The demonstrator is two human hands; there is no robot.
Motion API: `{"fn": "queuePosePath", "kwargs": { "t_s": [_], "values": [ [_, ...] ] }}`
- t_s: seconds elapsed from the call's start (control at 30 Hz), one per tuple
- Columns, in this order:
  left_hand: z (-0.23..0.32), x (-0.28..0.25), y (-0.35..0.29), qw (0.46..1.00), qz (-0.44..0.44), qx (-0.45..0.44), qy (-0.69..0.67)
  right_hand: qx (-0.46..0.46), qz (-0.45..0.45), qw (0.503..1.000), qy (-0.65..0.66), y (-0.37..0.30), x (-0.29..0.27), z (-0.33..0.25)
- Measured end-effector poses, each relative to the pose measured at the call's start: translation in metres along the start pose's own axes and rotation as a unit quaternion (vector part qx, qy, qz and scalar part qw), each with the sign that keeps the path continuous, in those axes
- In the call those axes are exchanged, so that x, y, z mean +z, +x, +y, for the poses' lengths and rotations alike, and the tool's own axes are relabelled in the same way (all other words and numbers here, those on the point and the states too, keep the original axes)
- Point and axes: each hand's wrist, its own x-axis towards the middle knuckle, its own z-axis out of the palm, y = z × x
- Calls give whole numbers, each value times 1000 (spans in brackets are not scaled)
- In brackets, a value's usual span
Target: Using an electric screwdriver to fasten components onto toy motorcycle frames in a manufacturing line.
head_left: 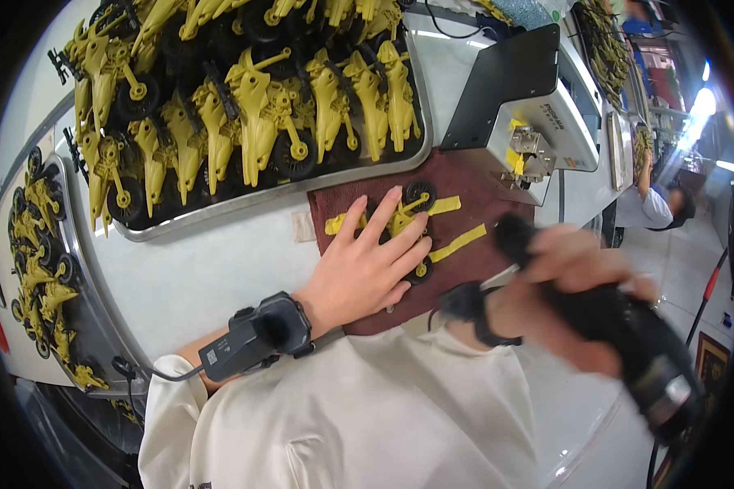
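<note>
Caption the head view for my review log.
Left hand rests on a yellow toy motorcycle on a red mat; right hand grips a black tool.

A single wide fisheye view looks steeply down from the head past the shirt (367, 416), close above the left hand (371, 265), right hand (575, 281) and desk (196, 281); the floor (677, 253) bends in at the right rim.

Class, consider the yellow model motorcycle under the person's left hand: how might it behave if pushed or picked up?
The yellow model motorcycle would probably slide rather than roll, since its wheels lie face up on the red mat. Its moulded-looking body suggests it's stiff and fairly light, though the slim parts might be fragile.
</note>
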Motion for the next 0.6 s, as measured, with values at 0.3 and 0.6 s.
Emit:
{"fn": "queuePosePath", "kwargs": {
  "t_s": [0.3, 0.6],
  "values": [
    [-2, 3, -2, 1000, -3, 6, 6, 27, 245, 948, -199, 33, -29, 41],
    [0, 1, -1, 1000, -6, 9, 6, 31, 129, 990, 47, -10, 15, 24]
  ]
}}
